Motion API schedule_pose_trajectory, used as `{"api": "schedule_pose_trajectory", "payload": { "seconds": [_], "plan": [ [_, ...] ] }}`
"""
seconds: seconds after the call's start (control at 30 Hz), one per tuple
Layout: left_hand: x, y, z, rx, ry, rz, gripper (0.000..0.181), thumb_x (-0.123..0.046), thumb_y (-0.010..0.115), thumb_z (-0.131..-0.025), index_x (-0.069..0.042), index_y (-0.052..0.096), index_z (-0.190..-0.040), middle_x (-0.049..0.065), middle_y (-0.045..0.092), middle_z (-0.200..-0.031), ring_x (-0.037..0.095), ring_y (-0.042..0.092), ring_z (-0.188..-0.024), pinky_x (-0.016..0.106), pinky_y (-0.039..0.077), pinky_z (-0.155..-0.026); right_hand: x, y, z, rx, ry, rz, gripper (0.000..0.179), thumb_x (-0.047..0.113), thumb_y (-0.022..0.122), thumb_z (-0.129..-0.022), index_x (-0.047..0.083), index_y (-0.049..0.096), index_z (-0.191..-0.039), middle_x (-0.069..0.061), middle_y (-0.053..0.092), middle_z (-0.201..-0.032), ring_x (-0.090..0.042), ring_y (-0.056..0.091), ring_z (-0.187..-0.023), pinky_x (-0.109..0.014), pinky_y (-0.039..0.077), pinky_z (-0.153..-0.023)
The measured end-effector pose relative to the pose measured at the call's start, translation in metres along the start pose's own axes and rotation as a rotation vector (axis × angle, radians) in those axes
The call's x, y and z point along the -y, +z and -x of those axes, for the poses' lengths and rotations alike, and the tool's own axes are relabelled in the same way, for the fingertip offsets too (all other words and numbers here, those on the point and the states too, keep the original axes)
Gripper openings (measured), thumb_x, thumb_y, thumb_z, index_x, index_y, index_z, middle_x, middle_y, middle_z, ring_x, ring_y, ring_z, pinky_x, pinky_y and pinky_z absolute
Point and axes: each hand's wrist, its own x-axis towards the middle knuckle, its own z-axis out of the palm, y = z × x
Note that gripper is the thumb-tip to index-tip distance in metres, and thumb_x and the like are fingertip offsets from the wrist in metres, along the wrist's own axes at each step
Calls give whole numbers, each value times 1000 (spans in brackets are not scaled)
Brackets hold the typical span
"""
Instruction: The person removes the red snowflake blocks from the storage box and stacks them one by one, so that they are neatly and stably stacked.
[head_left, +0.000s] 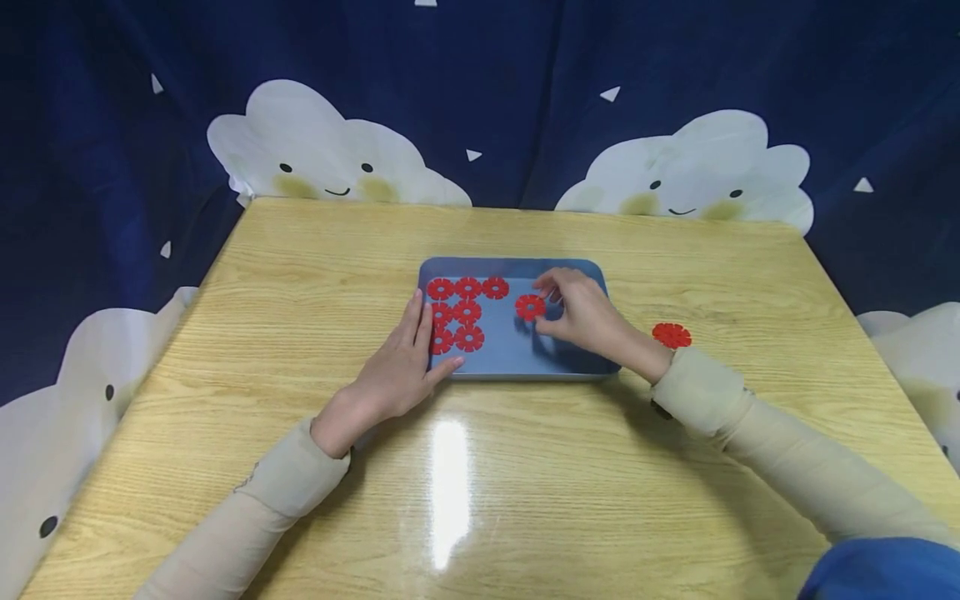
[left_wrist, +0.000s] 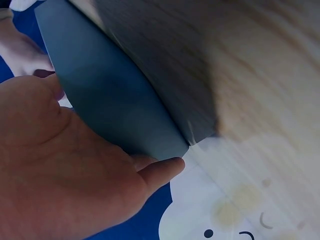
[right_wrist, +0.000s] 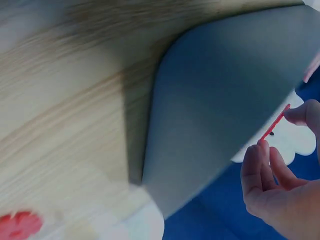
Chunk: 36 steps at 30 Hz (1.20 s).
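Observation:
A blue-grey tray (head_left: 510, 350) lies on the table, with several red notched plastic discs (head_left: 468, 288) laid flat in rows at its left side. My left hand (head_left: 397, 362) rests against the tray's left wall, fingers straight and thumb over the near rim. In the left wrist view, the left hand (left_wrist: 75, 165) touches the outside of the tray (left_wrist: 115, 90). Above the tray's right half, my right hand (head_left: 585, 312) pinches one red disc (head_left: 530, 307) by its edges. The right wrist view shows this disc (right_wrist: 274, 123) edge-on between thumb and fingers of the right hand (right_wrist: 285, 185).
Right of the tray, partly beside the right sleeve, several more red discs (head_left: 672, 335) lie in a small pile on the wooden table (head_left: 300, 275). A dark blue curtain (head_left: 510, 83) with cloud prints hangs behind the table. Blue cloth (head_left: 885, 571) shows at the lower right.

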Motion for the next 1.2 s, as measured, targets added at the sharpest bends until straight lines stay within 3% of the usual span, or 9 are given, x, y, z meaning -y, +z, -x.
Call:
{"api": "schedule_pose_trajectory", "payload": {
  "seconds": [0.2,0.63,0.83,1.03,1.2],
  "plan": [
    [1,1,0,1,4,0,94,-51,51,-98,5,1,-154,20,-13,-161,37,-3,-148,48,17,-116,-10,-27,19,-53,0,24,39,3,77,-76,-8,62,-110,-16,63,-95,-28,61,-84,-41,52,-73],
    [0,1,-1,6,-8,5,94,-51,52,-97,4,0,-155,19,-13,-161,36,-4,-148,48,18,-116,-43,-75,65,-125,129,52,40,1,76,-77,-6,61,-113,-19,64,-97,-34,63,-85,-46,50,-74],
    [0,0,0,13,-11,4,95,-52,52,-97,3,-1,-155,19,-14,-161,36,-5,-148,48,17,-116,-64,-77,83,-102,196,109,39,1,75,-77,-8,61,-112,-22,64,-98,-35,63,-86,-49,51,-72],
    [1,1,-1,6,4,9,94,-50,52,-98,5,1,-154,20,-12,-161,37,-3,-148,49,17,-116,-88,-68,97,-75,187,197,38,1,76,-74,-11,62,-107,-22,65,-91,-34,64,-80,-48,52,-67],
    [1,1,-1,7,7,13,93,-50,51,-98,5,1,-154,21,-12,-161,38,-3,-148,49,17,-116,-98,-64,104,-61,187,208,39,1,76,-70,-11,62,-104,-19,64,-86,-31,62,-76,-46,49,-66]
  ]
}}
